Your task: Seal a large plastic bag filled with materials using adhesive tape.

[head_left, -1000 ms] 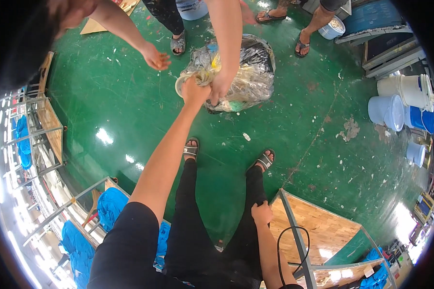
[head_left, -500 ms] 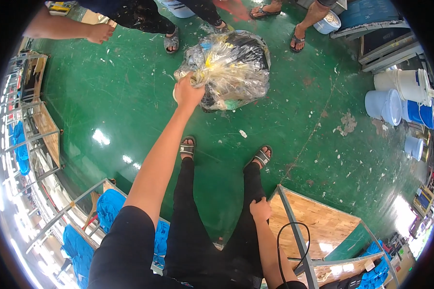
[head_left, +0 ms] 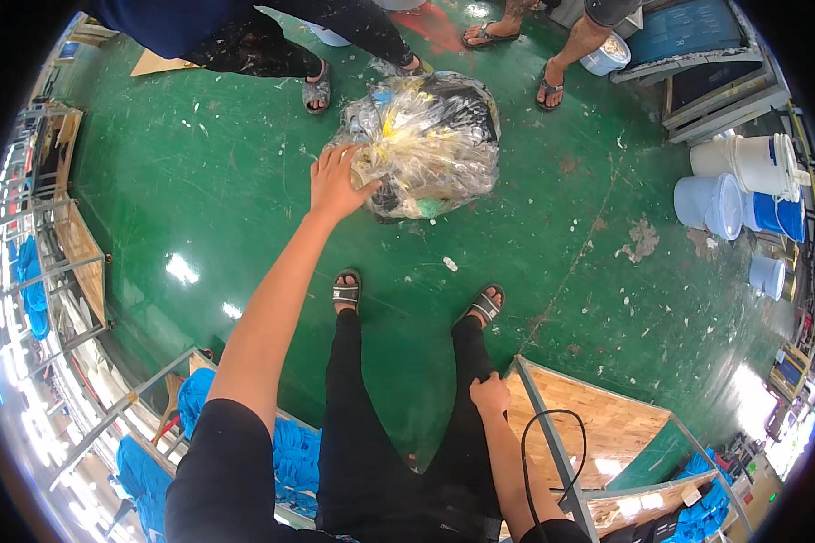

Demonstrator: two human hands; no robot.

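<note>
A large clear plastic bag (head_left: 444, 149) stuffed with crumpled plastic and dark material sits on the green floor in front of my feet. My left hand (head_left: 337, 185) reaches out to the bag's gathered neck on its left side. Its fingers are apart and the thumb points toward the bag; they lie against the loose plastic without closing round it. My right hand (head_left: 490, 395) rests at my right thigh, its fingers curled on the black trouser leg (head_left: 473, 353).
Two people stand beyond the bag, their sandalled feet (head_left: 317, 90) close to it. White and blue buckets (head_left: 708, 204) stand at the right beside grey frames (head_left: 724, 109). A wooden-topped metal cart (head_left: 589, 412) is near my right leg; racks with blue cloths (head_left: 296, 457) are at the left.
My left hand has loosened from the bag's twisted neck and spread its fingers; the neck has fallen wider. The far person's arm at upper left has gone from view. My right hand stays put.
</note>
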